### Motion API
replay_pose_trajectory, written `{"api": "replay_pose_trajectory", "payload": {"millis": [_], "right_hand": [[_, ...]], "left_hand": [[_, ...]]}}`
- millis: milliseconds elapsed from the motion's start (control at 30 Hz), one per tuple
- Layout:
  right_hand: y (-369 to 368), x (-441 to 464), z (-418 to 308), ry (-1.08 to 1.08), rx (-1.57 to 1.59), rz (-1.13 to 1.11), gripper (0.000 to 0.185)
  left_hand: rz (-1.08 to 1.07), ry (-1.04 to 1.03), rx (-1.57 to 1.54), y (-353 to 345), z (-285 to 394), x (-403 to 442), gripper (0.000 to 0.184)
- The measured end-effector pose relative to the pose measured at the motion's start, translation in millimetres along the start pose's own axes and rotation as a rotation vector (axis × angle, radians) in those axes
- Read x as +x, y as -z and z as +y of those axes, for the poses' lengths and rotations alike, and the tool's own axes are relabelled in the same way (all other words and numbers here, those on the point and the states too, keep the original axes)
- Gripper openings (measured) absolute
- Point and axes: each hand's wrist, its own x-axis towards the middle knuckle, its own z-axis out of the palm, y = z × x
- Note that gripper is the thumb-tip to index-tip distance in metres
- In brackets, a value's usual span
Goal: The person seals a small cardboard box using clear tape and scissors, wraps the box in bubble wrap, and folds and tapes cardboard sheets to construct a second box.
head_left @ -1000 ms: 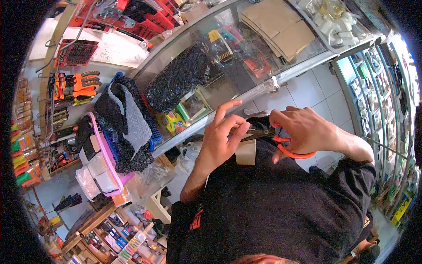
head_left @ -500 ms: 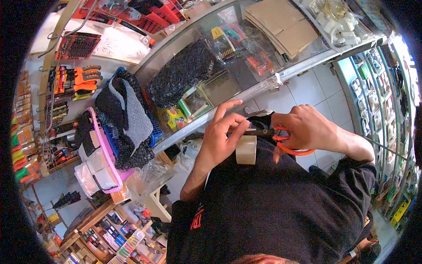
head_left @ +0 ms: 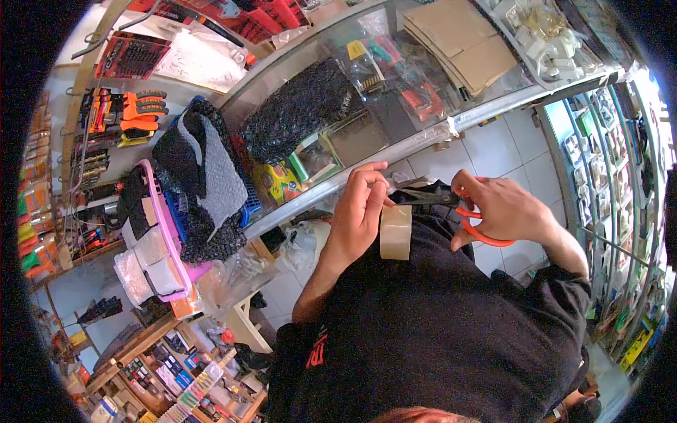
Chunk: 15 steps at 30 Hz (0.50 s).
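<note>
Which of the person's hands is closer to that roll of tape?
Left. The left hand is close beside the upper-left edge of the roll of tape; the right hand, holding the scissors, is farther off to its right.

We look through just one camera, worn up on the head. It faces forward and steeply down past the black shirt (head_left: 437, 317), so we see the left hand (head_left: 360, 215) and the right hand (head_left: 515, 211) quite near, around the middle. The glass case (head_left: 405, 151) slants across the top, farther off. Our view is very wide and round, dark at the corners, and straight things look bent.
</note>
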Motion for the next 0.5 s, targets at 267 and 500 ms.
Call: {"api": "replay_pose_trajectory", "payload": {"millis": [267, 500], "right_hand": [[-96, 24, 7, 0.075, 0.790, 0.200, 0.074], [-128, 37, -3, 0.182, 1.109, 0.225, 0.058]], "left_hand": [[0.046, 0.055, -0.154, -4, 18, -2, 0.036], [0.065, 0.280, -0.321, -1, 1, 15, 0.031]]}}
